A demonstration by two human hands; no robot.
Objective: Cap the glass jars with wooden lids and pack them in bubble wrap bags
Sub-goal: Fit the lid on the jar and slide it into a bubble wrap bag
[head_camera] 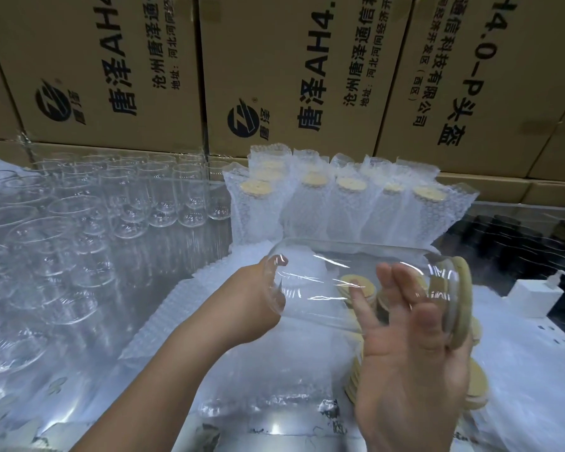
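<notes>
I hold a clear glass jar [336, 272] sideways over the table, its base to the left. My left hand [258, 298] cups that base, fingers curled round it. A wooden lid [462, 295] sits on the jar's mouth at the right. My right hand [415, 347] is there with the thumb pressed on the lid's rim and the fingers spread against the glass. Several uncapped glass jars [124, 197] stand at the left. Behind my hands stand several capped jars in bubble wrap bags [346, 207]. Loose wooden lids [362, 288] lie under the jar.
Cardboard boxes [294, 76] form a wall at the back. Flat bubble wrap bags [183, 305] lie under my left arm. A white power adapter [532, 295] lies at the right on a white sheet. Dark items [503, 233] sit behind the wrapped jars.
</notes>
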